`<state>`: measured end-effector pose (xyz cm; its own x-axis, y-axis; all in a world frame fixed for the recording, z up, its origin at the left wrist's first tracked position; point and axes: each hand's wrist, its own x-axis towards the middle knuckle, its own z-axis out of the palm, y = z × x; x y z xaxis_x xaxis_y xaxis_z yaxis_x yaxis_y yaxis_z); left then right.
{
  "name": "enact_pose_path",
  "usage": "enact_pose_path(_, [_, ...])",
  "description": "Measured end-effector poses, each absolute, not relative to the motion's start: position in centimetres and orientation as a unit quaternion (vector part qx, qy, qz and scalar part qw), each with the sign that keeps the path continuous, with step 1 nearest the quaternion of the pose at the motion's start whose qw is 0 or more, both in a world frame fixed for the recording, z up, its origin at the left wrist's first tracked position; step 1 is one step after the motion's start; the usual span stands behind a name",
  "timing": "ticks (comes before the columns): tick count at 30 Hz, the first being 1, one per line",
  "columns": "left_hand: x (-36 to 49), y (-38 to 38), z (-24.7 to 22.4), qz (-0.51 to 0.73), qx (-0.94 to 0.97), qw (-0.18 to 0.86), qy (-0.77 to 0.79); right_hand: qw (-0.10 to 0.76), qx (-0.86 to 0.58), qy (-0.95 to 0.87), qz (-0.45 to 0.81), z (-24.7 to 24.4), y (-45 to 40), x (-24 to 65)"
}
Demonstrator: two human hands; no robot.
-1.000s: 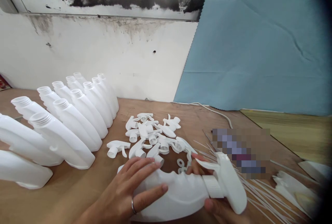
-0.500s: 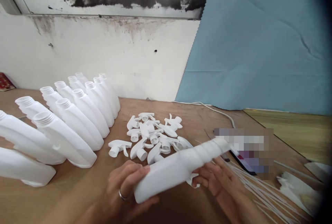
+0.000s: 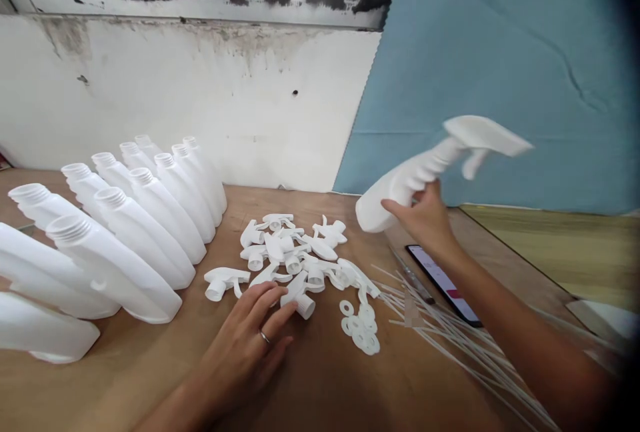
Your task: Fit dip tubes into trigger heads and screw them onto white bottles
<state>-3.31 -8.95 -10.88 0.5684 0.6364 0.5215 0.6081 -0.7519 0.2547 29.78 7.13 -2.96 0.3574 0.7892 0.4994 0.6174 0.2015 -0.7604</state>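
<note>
In the head view, a white spray bottle [image 3: 395, 189] with a trigger head [image 3: 483, 135] on its neck is held up at the right. My right hand [image 3: 425, 215] grips it round the body, and the bottle leans with its head to the right. My left hand [image 3: 257, 325] lies low at the near edge of a pile of loose white trigger heads [image 3: 280, 245]. Its fingers are apart, and the fingertips touch or nearly touch the nearest trigger head [image 3: 299, 295]; I see no firm hold.
Rows of white bottles [image 3: 135, 239] without heads stand on the left of the table [image 3: 200, 365]. White ring washers [image 3: 361, 331] lie right of my left hand. Beyond them are thin white tubes [image 3: 450, 345], a slim pointed tool [image 3: 417, 282] and a phone [image 3: 445, 282].
My left hand has let go of the bottle's base and moved to the trigger heads. My right hand has carried the bottle up and away to the right, uncovering the washers.
</note>
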Motion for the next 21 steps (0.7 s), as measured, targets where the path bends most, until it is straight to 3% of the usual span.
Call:
enact_pose_path(11, [-2.8,-9.0,-10.7,0.2,0.912,0.027,0.356,0.475,-0.686,-0.545,0.087,-7.3,18.8,29.4])
enact_pose_path(21, [-2.1,-8.7,-10.4,0.147,0.924,0.042,0.349,0.541,-0.635,-0.548,0.06,-7.4,15.7,29.7])
